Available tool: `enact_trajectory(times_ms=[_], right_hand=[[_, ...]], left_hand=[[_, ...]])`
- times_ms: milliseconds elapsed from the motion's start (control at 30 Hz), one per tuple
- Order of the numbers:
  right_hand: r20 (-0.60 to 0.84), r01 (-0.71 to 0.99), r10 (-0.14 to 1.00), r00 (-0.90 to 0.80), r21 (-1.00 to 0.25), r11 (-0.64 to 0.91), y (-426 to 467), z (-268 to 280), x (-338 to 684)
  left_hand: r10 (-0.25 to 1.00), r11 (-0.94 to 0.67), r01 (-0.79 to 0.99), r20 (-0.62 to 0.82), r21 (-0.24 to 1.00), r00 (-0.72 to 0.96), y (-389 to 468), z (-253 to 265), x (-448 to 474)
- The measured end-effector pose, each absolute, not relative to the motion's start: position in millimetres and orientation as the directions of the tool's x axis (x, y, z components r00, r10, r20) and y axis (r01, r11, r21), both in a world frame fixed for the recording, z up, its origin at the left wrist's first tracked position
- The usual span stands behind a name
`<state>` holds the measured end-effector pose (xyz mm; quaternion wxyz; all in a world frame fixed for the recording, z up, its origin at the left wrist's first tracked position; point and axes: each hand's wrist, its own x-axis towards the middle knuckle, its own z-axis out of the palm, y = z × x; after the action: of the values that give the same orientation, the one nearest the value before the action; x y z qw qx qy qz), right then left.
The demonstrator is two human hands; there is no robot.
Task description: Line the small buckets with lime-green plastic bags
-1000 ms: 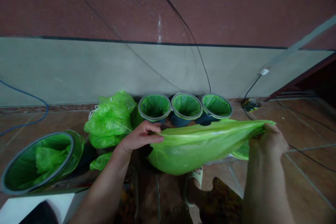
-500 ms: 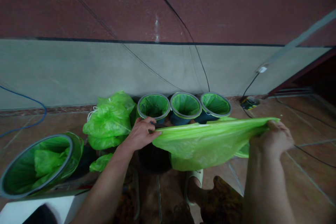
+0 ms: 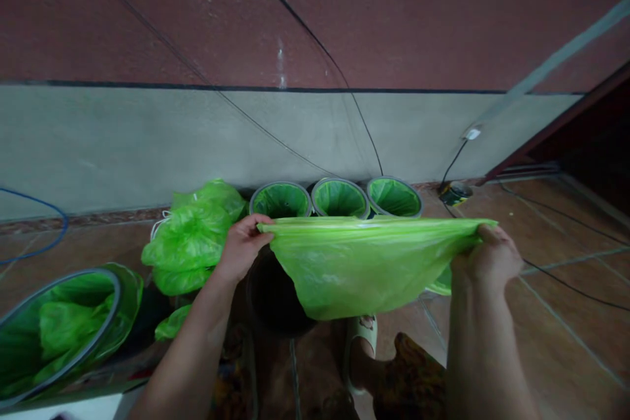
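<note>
A translucent green trash bag [image 3: 369,269] is stretched sideways between my two hands. My left hand [image 3: 245,244] pinches the left end of its top edge. At the other end, my right hand [image 3: 495,256] is closed around the bag's right corner. The rest of the bag hangs down in front of my feet. Partly covered by it, a dark bin [image 3: 273,298] stands on the floor below my left hand. Behind the bag, three trash bins lined with green bags stand in a row: left [image 3: 280,199], middle [image 3: 340,197] and right [image 3: 394,195].
Green bags [image 3: 189,236] are heaped left of the row. A larger lined bin [image 3: 115,305] with a grey rim sits at lower left. A tin can [image 3: 455,193] stands near the wall at right. Black cables and a blue cable [image 3: 59,239] run along wall and floor.
My hands have pulled the bag's top edge straighter and more level, and it hangs more open to view. My view has turned slightly, shifting the scene left.
</note>
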<state>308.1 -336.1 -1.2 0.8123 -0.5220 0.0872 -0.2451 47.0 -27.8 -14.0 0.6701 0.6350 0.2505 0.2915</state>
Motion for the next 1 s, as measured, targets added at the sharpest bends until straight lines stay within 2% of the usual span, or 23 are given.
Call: enact_trajectory(times_ms=[100, 233, 333, 400, 433, 500, 533, 567, 600, 633, 700, 767, 867, 1000], right_hand=[[0.169, 0.366, -0.522, 0.836, -0.88, 0.302, -331, -4, 306], [0.146, 0.299, -0.399, 0.905, -0.886, 0.354, -324, 9, 294], [0.14, 0.228, -0.207, 0.968, -0.837, 0.497, -334, 33, 279], [0.219, 0.219, -0.071, 0.973, -0.78, 0.586, -345, 47, 270], [0.275, 0.255, -0.06, 0.959, -0.755, 0.604, -350, 50, 266], [0.324, 0.253, 0.032, 0.946, -0.793, 0.554, -352, 46, 263], [0.298, 0.209, 0.12, 0.947, -0.856, 0.474, -350, 40, 264], [0.215, 0.136, 0.221, 0.951, -0.935, 0.326, -345, 31, 266], [0.131, 0.094, 0.236, 0.963, -0.982, 0.161, -339, 22, 268], [0.097, 0.084, 0.172, 0.98, -0.993, 0.078, -333, 14, 271], [0.091, 0.085, 0.039, 0.995, -0.988, 0.13, -322, 3, 276], [0.128, 0.129, -0.021, 0.992, -0.954, 0.27, -318, 2, 277], [0.189, 0.154, 0.079, 0.979, -0.934, 0.324, -318, 12, 271], [0.194, 0.101, 0.292, 0.937, -0.947, 0.306, -315, 27, 253]], left_hand=[[0.763, 0.22, -0.263, 0.002, 0.939, 0.646, -27, -8, 50], [0.78, 0.353, -0.343, -0.071, 0.871, 0.622, -23, -1, 46], [0.85, 0.277, -0.424, -0.014, 0.862, 0.526, -18, 4, 32], [0.895, 0.167, -0.517, 0.091, 0.84, 0.436, -15, 6, 23], [0.904, 0.109, -0.547, 0.146, 0.83, 0.402, -13, 6, 20], [0.889, 0.004, -0.498, 0.225, 0.867, 0.399, -9, 2, 20], [0.877, -0.046, -0.405, 0.231, 0.913, 0.422, -8, -2, 23], [0.872, -0.09, -0.288, 0.215, 0.953, 0.439, -6, -6, 26], [0.889, -0.108, -0.206, 0.187, 0.973, 0.419, -6, -11, 30], [0.916, -0.089, -0.195, 0.157, 0.977, 0.369, -5, -15, 34], [0.958, 0.043, -0.274, 0.039, 0.961, 0.285, -4, -21, 37], [0.96, 0.198, -0.361, -0.105, 0.912, 0.261, -2, -24, 37], [0.961, 0.257, -0.36, -0.197, 0.897, 0.195, 1, -22, 34], [0.974, 0.188, -0.278, -0.215, 0.942, -0.067, -2, -25, 32]])
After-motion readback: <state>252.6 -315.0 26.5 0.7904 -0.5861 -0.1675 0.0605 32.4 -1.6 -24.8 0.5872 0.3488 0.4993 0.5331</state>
